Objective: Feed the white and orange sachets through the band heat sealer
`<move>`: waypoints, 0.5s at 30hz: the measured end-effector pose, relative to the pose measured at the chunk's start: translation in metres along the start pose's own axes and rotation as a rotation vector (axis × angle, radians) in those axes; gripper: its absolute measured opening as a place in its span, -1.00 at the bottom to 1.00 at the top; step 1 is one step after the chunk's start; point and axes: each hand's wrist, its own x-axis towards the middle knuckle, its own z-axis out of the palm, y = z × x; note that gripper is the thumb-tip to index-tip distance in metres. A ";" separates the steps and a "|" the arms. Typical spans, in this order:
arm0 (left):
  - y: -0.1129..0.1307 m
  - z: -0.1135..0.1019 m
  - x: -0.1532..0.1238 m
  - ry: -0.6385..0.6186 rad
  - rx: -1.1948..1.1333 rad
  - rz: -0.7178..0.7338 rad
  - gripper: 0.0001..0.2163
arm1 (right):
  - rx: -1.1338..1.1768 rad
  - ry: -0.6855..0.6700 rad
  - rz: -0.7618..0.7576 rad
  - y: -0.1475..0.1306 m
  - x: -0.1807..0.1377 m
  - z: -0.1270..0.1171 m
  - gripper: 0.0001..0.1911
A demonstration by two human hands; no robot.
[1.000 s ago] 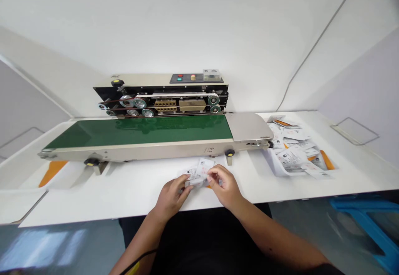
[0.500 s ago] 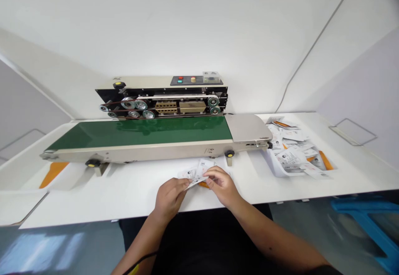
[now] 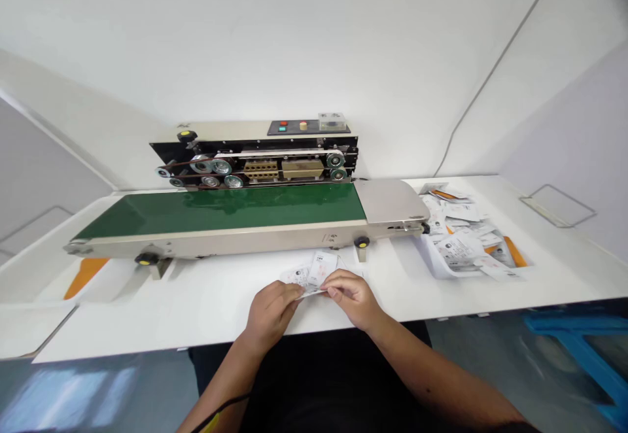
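Note:
Over the table's front edge, my left hand (image 3: 271, 315) and my right hand (image 3: 353, 299) pinch a small bunch of white printed paper packets (image 3: 318, 271) between them. The packets fan upward past my fingers, and my fingertips hide their lower part. A thin strip of the bunch shows between my thumbs. Both hands are just in front of a continuous band sealer (image 3: 255, 165) with a green conveyor belt (image 3: 216, 207), and neither touches it.
A loose heap of similar printed packets (image 3: 458, 246) with orange pieces lies on the white table (image 3: 147, 315) at the right. An orange piece (image 3: 84, 277) shows at the left. Below the table's edge are a blue stool or frame (image 3: 574, 335) and grey floor.
My hands have drawn closer together and the packets are squared into a tighter bunch. The fanned sheets have shifted slightly upward between my fingers.

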 end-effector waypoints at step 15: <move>0.000 -0.002 -0.012 0.154 0.100 0.094 -0.73 | 0.291 -0.091 0.423 -0.014 -0.001 0.018 -0.49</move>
